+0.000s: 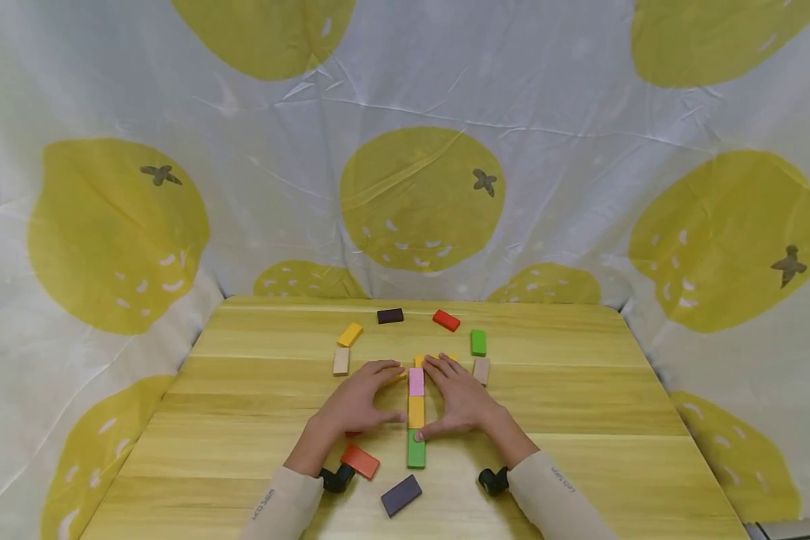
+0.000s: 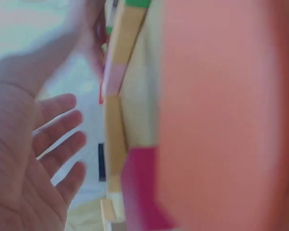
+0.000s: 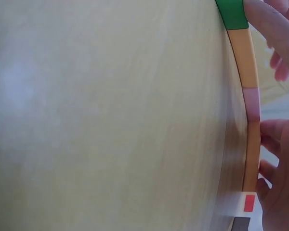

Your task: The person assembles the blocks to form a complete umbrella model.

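Observation:
Several flat blocks lie end to end in a line: a pink block [image 1: 416, 382], an orange block [image 1: 415, 412] and a green block [image 1: 415, 453]. Across the far end are more orange blocks [image 1: 419, 361], partly covered by fingers. My right hand [image 1: 462, 397] spreads along the line's right side, its thumb touching the green block and its fingertips at the far orange blocks. On the other side, my left hand [image 1: 361, 397] is spread, its fingertips near another orange block [image 1: 397, 373]. In the left wrist view, its relaxed fingers [image 2: 62, 144] hold nothing.
Around the line lie black [image 1: 390, 316], red [image 1: 446, 320], bright green [image 1: 478, 343], yellow [image 1: 350, 334] and plain wood blocks [image 1: 340, 361]. Closer to me are an orange-red block [image 1: 361, 461] and a dark block [image 1: 401, 495]. A lemon-print cloth [image 1: 547, 225] hangs behind the wooden table [image 1: 580, 420].

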A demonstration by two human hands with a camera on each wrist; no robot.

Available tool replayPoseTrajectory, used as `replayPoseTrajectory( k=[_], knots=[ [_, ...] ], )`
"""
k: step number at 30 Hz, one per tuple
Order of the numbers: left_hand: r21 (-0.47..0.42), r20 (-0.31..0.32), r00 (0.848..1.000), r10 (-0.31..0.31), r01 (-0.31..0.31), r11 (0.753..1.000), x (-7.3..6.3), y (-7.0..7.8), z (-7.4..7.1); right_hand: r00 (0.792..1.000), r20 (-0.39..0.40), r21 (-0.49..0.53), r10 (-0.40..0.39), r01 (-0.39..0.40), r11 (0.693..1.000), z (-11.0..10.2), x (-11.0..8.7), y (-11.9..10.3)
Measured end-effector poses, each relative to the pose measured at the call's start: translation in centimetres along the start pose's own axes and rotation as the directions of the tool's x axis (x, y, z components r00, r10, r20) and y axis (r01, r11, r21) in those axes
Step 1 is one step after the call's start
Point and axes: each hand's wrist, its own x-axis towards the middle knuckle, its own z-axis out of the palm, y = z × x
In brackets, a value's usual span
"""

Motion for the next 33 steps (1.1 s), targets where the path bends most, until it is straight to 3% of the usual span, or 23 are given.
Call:
replayPoseTrajectory(
  k=[6, 12, 20, 26, 33],
  knots=[
    [-0.005, -0.015, 0.996, -0.089, 0.089, 0.996, 0.6, -1.0, -0.8, 1.0, -0.002, 0.006, 0.013, -0.013, 1.0, 0.1, 0.0, 0.0],
    [0.017, -0.016, 0.991, -0.135, 0.135, 0.991, 1.1, -1.8, -0.6, 1.0, -0.007, 0.008, 0.005, -0.005, 1.0, 0.1, 0.0, 0.1],
    [-0.016, -0.034, 0.987, -0.155, 0.155, 0.988, 2.1, -3.0, -1.1, 1.0, -0.003, 0.031, 0.002, -0.002, 1.0, 0.1, -0.1, 0.2],
    [-0.087, -0.024, 0.99, -0.139, 0.137, 0.987, 3.0, -3.9, -1.5, 1.0, 0.006, 0.022, 0.012, -0.012, 1.0, 0.3, 0.2, 0.3],
    [-0.101, -0.027, 0.992, -0.122, 0.119, 0.988, 3.8, -4.3, -1.1, 1.0, 0.014, 0.021, 0.018, -0.019, 1.0, 0.2, 0.1, 0.3]
  ],
)
